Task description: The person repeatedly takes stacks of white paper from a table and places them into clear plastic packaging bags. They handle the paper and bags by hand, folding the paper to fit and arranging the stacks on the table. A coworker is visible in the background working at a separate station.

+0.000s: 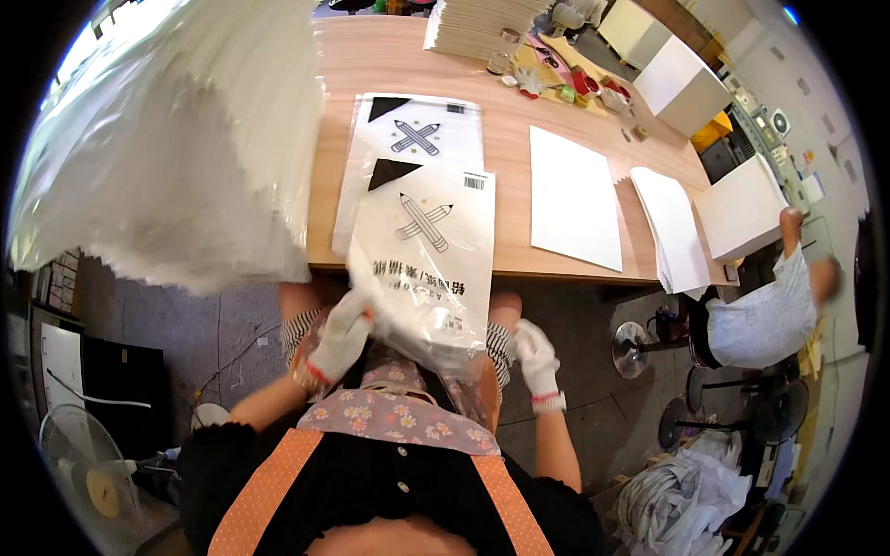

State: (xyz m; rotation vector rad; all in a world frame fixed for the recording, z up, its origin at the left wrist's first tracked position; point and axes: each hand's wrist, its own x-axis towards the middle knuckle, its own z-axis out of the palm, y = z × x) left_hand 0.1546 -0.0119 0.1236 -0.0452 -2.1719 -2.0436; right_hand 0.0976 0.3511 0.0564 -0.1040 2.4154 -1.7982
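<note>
The person's two hands, both in white gloves, are apart. The left hand [340, 341] is closed on the lower left corner of a printed clear packet [425, 232] — its near end reaches past the desk [399, 56] edge, above the person's lap, and looks blurred. The right hand [535, 361] is off the desk, just beside the packet's lower right side; its fingers are bent, and whether they grip anything cannot be told.

The packet, marked with crossed pencils and a black corner, overlaps similar packets [415, 139] lying farther back. To its right lie a white sheet stack [573, 199] and, beyond that, a fanned pile of white paper [666, 222]. A heap of clear plastic [185, 139] fills the left — its lower edge hangs beyond the desk. At far right, a co-worker [765, 310] sits by a white block [742, 208].
</note>
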